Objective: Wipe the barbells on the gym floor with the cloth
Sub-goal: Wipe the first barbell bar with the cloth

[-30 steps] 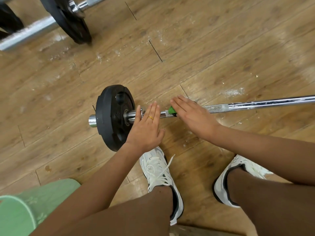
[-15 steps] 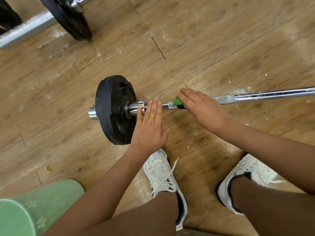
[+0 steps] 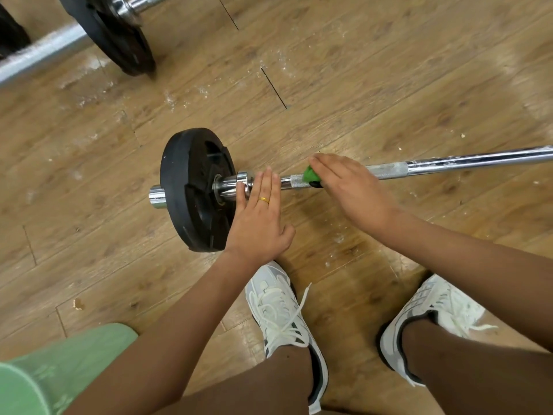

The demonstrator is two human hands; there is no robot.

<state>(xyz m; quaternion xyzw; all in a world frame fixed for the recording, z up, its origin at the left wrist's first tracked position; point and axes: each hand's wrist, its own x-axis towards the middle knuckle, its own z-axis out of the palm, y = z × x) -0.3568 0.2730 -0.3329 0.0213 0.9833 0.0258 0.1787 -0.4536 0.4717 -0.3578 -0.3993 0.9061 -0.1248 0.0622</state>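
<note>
A chrome barbell point(image 3: 478, 161) lies on the wooden floor with a black plate point(image 3: 191, 187) on its left end. My left hand point(image 3: 260, 217) rests flat on the bar beside the collar, fingers straight, a gold ring on one finger. My right hand point(image 3: 353, 190) lies over the bar just to the right and presses a green cloth point(image 3: 309, 175) onto the knurled part. Only a small bit of the cloth shows at my fingertips. My right thumb is hidden.
A second barbell point(image 3: 45, 52) with a black plate point(image 3: 119, 34) lies at the top left. My white shoes point(image 3: 281, 310) point(image 3: 434, 313) stand just below the near bar. White dust specks the floor point(image 3: 389, 70) around both bars.
Both hands stay on the bar in nearly the same places. The whole scene has shifted a little in the frame as my head moved.
</note>
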